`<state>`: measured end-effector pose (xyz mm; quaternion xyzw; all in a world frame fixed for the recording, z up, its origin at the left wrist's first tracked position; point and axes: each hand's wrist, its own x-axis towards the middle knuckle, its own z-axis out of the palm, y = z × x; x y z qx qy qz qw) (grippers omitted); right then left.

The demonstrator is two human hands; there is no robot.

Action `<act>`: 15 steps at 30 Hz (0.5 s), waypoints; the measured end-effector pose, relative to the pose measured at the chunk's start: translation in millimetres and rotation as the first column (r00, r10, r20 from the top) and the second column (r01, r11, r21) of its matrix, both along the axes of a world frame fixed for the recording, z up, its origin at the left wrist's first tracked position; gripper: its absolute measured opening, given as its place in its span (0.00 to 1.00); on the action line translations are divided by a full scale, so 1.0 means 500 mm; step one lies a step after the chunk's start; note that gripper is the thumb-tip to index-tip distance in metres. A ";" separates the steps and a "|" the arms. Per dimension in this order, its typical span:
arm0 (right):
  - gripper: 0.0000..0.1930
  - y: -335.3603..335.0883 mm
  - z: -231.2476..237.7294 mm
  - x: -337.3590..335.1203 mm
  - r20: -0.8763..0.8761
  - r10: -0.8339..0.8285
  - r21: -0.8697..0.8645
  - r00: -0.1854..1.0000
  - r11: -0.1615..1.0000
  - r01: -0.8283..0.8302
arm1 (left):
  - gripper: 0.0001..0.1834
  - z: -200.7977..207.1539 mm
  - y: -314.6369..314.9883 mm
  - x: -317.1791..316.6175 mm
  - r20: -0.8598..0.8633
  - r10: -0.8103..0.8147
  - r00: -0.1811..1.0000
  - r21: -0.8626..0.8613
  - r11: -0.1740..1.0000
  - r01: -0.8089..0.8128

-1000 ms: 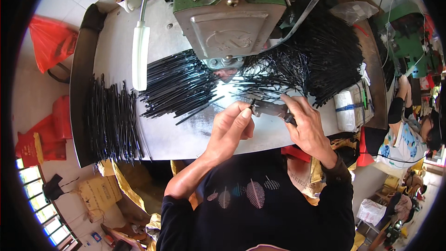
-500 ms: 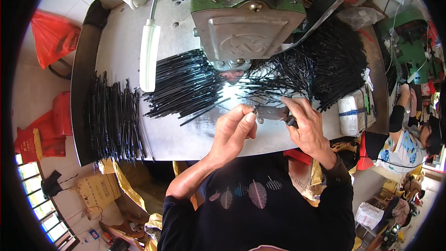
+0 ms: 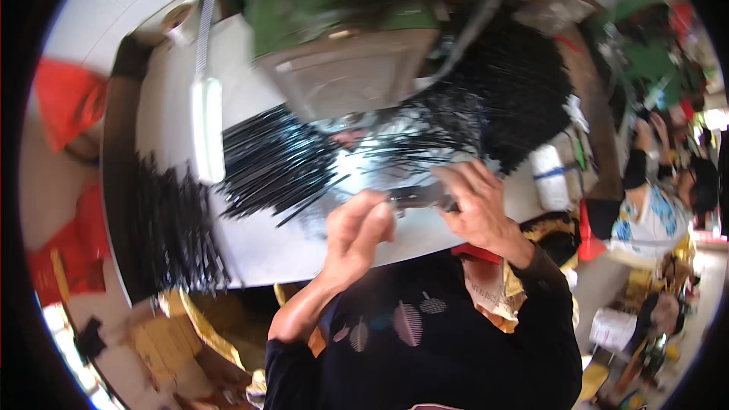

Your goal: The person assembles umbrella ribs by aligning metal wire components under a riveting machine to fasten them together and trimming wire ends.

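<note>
Dark bar-shaped tool (image 3: 418, 198), between two bare hands, above the near part of a metal worktop (image 3: 262, 247).

Right hand (image 3: 480, 205): closed round the tool's right end. Left hand (image 3: 353, 231): thumb and fingers drawn together at its left end – whether they grip it, cannot tell. Beyond: black rods, one sheaf (image 3: 269, 159) left of the hands, a heap (image 3: 520, 99) to the right; green machine (image 3: 342, 80) above. Against half a second earlier: hands, tool and machine sit farther left in view, right-hand hold unchanged. Obscured: left fingertips blurred; machine's top cut off – casing smeared.
</note>
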<state>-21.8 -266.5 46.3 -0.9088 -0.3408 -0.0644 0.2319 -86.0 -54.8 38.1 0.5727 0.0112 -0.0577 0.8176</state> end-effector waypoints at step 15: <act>0.16 -0.043 -0.054 -0.036 -0.315 0.267 0.451 0.911 0.886 -0.104 | 0.08 0.049 -0.053 -0.060 -0.047 -0.205 0.978 -0.178 0.965 0.194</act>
